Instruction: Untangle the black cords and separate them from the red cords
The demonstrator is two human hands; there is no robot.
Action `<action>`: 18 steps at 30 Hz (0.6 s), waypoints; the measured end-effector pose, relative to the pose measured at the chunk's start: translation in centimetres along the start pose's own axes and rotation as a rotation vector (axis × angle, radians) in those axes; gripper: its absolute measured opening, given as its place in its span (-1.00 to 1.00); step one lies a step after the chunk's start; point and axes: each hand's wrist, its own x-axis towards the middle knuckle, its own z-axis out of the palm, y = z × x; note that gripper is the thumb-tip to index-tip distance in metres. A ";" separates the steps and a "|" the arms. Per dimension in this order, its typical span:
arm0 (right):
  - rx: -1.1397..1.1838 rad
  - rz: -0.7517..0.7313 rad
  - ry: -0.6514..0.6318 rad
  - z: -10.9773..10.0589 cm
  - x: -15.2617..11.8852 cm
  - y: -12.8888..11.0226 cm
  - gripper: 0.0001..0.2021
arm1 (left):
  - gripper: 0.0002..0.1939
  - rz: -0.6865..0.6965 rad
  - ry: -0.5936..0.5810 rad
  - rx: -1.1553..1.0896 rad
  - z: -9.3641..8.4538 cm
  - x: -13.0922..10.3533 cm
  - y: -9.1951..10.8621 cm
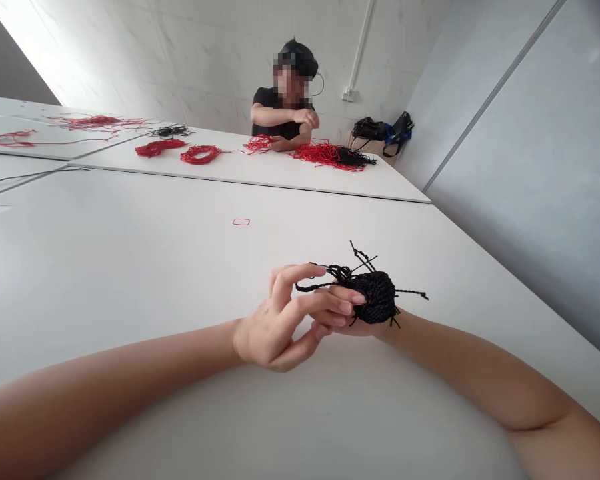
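Observation:
A thick bundle of black braided cords (pixel 377 300) is in my right hand (pixel 347 327), whose thumb presses on its near side. Several loose cord ends stick out of the bundle upward, to the right and below. Thin black loops (pixel 341 272) spill from its left side. My left hand (pixel 285 320) reaches in from the left with fingers curved and apart. Its index fingertip is at the loops, while the lower fingers overlap my right hand's fingers. Part of my right hand is hidden behind the left hand and the bundle. Both hands are above the white table (pixel 155 267).
Across the table sits a person in a dark shirt (pixel 265 100), hands at red cords (pixel 259 144). Nearby lie a red and black cord pile (pixel 325 155), red coils (pixel 200 155) and black cords (pixel 170 131). A red rectangle (pixel 241 222) marks the tabletop. Bags (pixel 370 128) stand behind.

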 end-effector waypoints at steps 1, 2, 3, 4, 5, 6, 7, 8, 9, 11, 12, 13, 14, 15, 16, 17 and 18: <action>-0.020 0.010 0.020 0.1 0.0 0.0 -0.53 | -0.53 0.007 -0.003 0.006 0.0 0.1 0.2; -0.039 0.023 0.036 0.2 0.0 0.0 -0.54 | -0.53 0.013 -0.012 0.014 0.0 0.2 0.5; -0.055 0.036 0.047 0.2 0.0 0.1 -0.55 | -0.52 0.020 -0.027 0.020 0.0 0.3 0.7; -0.070 0.045 0.046 0.2 0.0 0.1 -0.56 | -0.51 0.026 -0.046 0.026 0.0 0.3 0.8; -0.085 0.051 0.032 0.2 0.0 0.1 -0.56 | -0.49 0.030 -0.064 0.032 0.0 0.4 1.0; -0.095 0.052 0.020 0.2 0.1 0.1 -0.56 | -0.48 0.032 -0.076 0.038 0.0 0.4 1.0; -0.101 0.049 0.007 0.2 0.2 0.1 -0.56 | -0.46 0.034 -0.084 0.044 0.0 0.5 1.1; -0.102 0.044 -0.009 0.2 0.2 0.1 -0.56 | -0.45 0.035 -0.086 0.047 0.0 0.5 1.1; -0.102 0.041 -0.013 0.2 0.2 0.1 -0.56 | -0.44 0.035 -0.085 0.048 0.1 0.5 1.1; -0.103 0.044 0.014 0.2 0.3 0.0 -0.56 | -0.44 0.026 -0.085 0.049 0.1 0.5 1.0; -0.112 0.046 0.032 0.1 0.2 0.0 -0.57 | -0.44 0.017 -0.089 0.055 0.2 0.5 1.0; -0.129 0.042 0.046 0.1 0.2 0.0 -0.56 | -0.44 0.006 -0.095 0.062 0.2 0.4 1.0; -0.151 0.031 0.058 0.1 0.2 -0.1 -0.55 | -0.44 -0.005 -0.102 0.072 0.2 0.4 1.1; -0.175 0.019 0.067 0.0 0.2 -0.1 -0.54 | -0.43 -0.015 -0.109 0.081 0.2 0.3 1.1; -0.198 0.008 0.080 -0.1 0.1 -0.1 -0.53 | -0.43 -0.024 -0.117 0.090 0.2 0.3 1.2; -0.215 0.004 0.094 -0.2 0.1 -0.1 -0.51 | -0.43 -0.033 -0.122 0.101 0.2 0.2 1.3; -0.222 0.006 0.110 -0.3 0.1 0.0 -0.50 | -0.42 -0.040 -0.126 0.118 0.2 0.2 1.5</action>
